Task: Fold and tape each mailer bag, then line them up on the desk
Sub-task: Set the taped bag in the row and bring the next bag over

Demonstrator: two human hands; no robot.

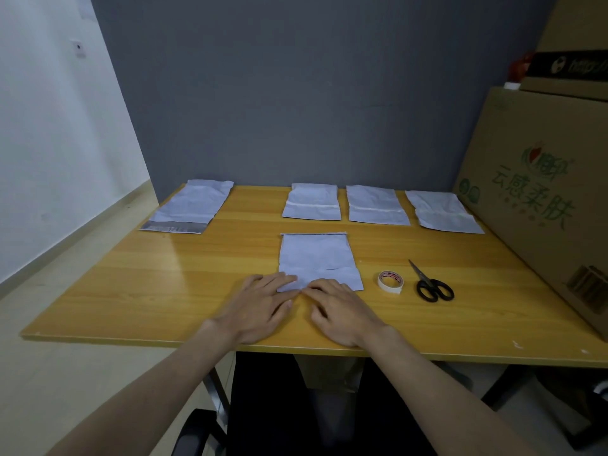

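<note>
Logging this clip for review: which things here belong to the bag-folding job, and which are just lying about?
Job: mailer under both hands; left hand; right hand; three folded mailers; unfolded mailer; tape roll; scissors.
Lying about: printed cardboard box; smaller boxes on top.

bare desk (138,284) left, tape roll (390,282), scissors (433,287) right

The room is dim and bluish. A soft sheen lies on the wooden desk (204,278) left of the hands, which cast only faint shadows. Wide-angle bending curves the desk's edges, and the cardboard box (539,205) right of the desk looks slightly soft.
</note>
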